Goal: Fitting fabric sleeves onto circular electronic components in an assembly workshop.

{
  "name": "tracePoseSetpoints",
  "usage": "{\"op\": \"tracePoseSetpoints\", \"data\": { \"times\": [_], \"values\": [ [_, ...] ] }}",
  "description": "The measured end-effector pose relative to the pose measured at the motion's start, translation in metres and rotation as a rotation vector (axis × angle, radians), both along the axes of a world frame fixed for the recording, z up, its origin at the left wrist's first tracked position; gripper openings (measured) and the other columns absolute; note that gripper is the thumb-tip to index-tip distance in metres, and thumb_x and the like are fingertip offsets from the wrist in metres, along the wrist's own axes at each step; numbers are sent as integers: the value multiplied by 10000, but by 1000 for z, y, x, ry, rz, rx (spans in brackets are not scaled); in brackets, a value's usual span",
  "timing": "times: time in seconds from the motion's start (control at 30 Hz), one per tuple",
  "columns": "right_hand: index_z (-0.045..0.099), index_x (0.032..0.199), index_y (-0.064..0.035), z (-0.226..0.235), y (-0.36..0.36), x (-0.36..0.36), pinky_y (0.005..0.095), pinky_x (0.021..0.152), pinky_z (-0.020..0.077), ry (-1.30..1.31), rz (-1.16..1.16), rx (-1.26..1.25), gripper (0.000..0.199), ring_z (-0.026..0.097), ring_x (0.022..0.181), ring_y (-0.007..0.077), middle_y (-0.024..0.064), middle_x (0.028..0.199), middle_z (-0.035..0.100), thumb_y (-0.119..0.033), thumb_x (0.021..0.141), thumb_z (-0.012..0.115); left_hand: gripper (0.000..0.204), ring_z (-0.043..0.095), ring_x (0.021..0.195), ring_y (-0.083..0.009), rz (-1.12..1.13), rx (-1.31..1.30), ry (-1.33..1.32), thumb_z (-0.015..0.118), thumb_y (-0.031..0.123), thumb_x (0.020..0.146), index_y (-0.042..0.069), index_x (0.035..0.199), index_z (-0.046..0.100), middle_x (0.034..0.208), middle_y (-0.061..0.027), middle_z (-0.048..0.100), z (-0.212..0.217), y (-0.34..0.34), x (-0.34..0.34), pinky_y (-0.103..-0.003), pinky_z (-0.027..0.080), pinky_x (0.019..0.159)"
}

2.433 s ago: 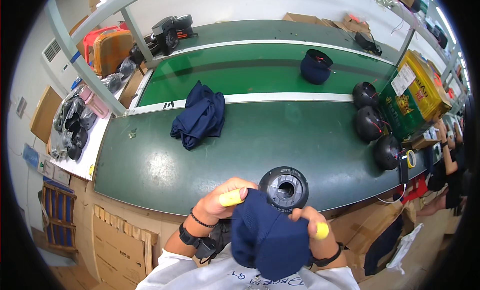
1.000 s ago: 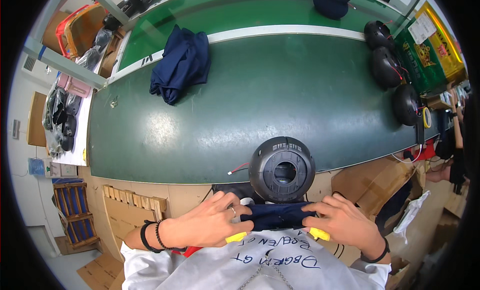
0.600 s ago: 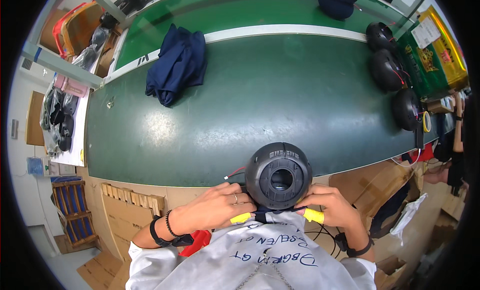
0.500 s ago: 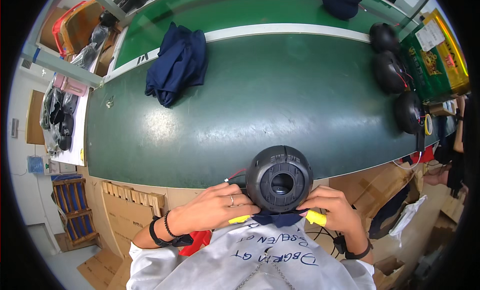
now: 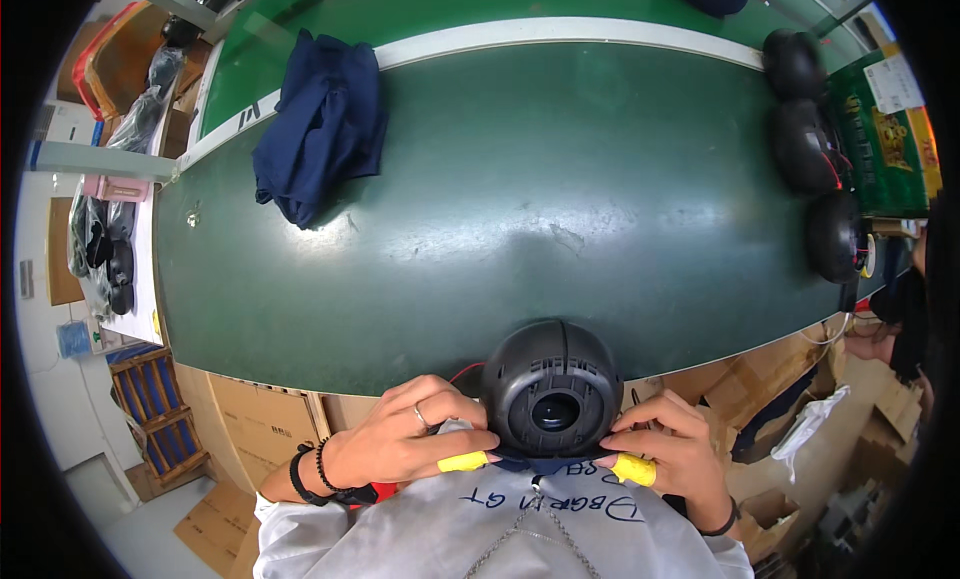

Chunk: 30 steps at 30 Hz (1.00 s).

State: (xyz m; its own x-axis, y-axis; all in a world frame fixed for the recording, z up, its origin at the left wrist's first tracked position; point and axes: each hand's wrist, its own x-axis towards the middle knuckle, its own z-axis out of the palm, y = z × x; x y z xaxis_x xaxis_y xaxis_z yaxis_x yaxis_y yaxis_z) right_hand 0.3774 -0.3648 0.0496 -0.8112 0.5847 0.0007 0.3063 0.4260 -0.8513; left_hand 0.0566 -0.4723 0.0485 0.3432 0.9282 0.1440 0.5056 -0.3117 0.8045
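Observation:
A round black plastic housing (image 5: pixel 545 364) with a ringed hole in its face sits at the near edge of the table, close against my chest. Dark navy fabric (image 5: pixel 525 465) shows as a narrow strip along its near lower rim. My left hand (image 5: pixel 420 434) pinches this fabric at the left of the rim, thumb and fingers closed. At the right, my right hand (image 5: pixel 665 439) pinches the fabric the same way. Yellow tape wraps both thumbs. A thin red wire (image 5: pixel 466 371) runs out on the housing's left. How much fabric lies beneath the housing is hidden.
Crumpled navy cloth (image 5: pixel 325 124) lies at the back left of the green table (image 5: pixel 480 149). Several black round housings (image 5: pixel 803 144) line the right side beside a green and yellow box (image 5: pixel 885 139). Cardboard (image 5: pixel 265 424) stands below the table's left edge.
The housing has tipped and come down nearer my chest, so its holed face looks more toward me. Both hands moved slightly lower with it, keeping their pinch. The view has shifted a little.

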Motion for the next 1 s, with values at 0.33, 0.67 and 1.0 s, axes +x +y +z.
{"op": "tracePoseSetpoints", "data": {
  "times": [0.33,0.67,1.0],
  "values": [
    [794,939,-118,-8,6,1,326,666,488,29,65,-71,246,630,794,177,3,982,713,-106,699,845,234,586,982,-229,12,13,-45,856,125,731,104,955,789,1120,-20,652,-8,7,-6,-352,524,806],
    [706,1009,-119,-4,-13,6,379,762,576,-189,284,-170,190,693,897,266,45,1126,724,-156,841,787,248,581,1057,-242,-167,-50,211,795,103,764,117,1005,741,1238,-36,639,2,-26,3,-324,590,760],
    [697,989,-84,-7,-36,14,393,804,545,-64,55,17,208,657,968,313,101,1135,661,-99,820,816,205,357,1461,-464,191,-12,26,878,161,785,184,973,800,1689,-265,211,-32,-48,46,-470,542,1029]
  ]
}}
